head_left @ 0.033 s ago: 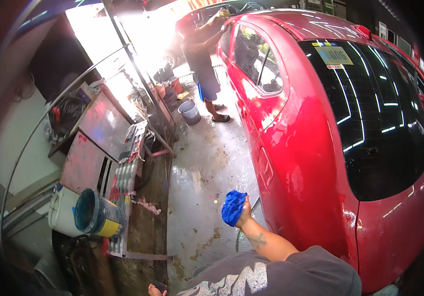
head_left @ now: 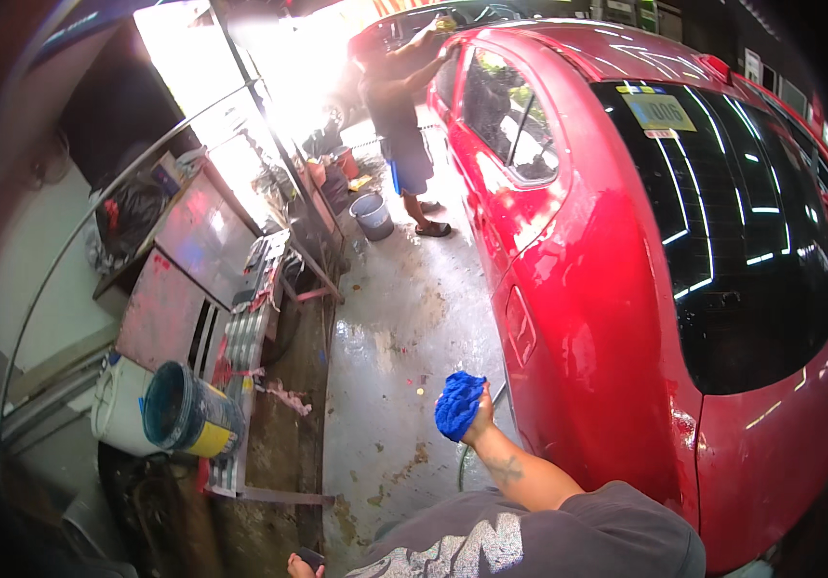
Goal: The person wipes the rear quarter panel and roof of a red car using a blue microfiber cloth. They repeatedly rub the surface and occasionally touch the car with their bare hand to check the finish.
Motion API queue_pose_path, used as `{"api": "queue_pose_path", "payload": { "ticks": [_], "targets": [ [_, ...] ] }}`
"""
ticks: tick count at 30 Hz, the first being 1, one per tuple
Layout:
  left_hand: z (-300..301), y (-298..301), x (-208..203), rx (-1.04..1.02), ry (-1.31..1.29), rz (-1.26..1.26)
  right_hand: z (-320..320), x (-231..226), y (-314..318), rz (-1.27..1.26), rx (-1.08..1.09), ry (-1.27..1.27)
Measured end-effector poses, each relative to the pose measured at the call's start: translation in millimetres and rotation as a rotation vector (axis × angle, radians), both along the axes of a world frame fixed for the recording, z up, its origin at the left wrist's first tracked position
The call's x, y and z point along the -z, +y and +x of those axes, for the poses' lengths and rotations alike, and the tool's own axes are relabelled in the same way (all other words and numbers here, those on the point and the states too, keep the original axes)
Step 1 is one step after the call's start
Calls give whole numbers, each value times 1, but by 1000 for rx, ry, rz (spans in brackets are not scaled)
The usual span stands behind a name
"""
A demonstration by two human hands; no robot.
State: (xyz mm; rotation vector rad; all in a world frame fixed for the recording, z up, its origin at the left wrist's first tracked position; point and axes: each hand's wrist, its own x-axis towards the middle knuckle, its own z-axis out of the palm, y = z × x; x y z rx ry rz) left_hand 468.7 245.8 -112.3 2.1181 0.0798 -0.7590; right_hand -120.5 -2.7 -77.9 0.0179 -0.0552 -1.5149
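Note:
A bunched blue cloth [head_left: 458, 407] is gripped in my right hand [head_left: 480, 420], which reaches forward over the wet floor with the fingers closed. The cloth hangs in the air to the left of a red car [head_left: 607, 318] and does not touch it. Low at the bottom edge, my left hand [head_left: 300, 567] is partly cut off by the picture. Its fingers are closed around a small, dark, flat-sided object [head_left: 312, 558] whose kind I cannot make out. The car's rear side panel is wet and glossy, close to my right arm.
Another person [head_left: 402, 125] stands farther ahead, both arms raised to the car's front side, holding something yellowish. A grey bucket [head_left: 372, 218] sits near their feet. On the left, a stained teal bucket [head_left: 190, 410] rests by a metal bench [head_left: 246, 356]. A hose [head_left: 462, 464] trails beside the car.
The whole view has shifted very slightly. My right hand still grips the blue cloth, and my left hand keeps the dark object.

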Motion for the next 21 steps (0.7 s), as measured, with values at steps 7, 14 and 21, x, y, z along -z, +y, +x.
{"api": "queue_pose_path", "payload": {
  "ticks": [7, 14, 21],
  "targets": [
    [15, 66, 59, 68, 313, -235, -41, -10, 71, 15, -248, 358],
    [5, 151, 48, -158, 289, -59, 9, 4, 107, 279, -597, 429],
    [73, 190, 55, -233, 325, -31, 216, -11, 67, 370, -920, 794]
  ]
}}
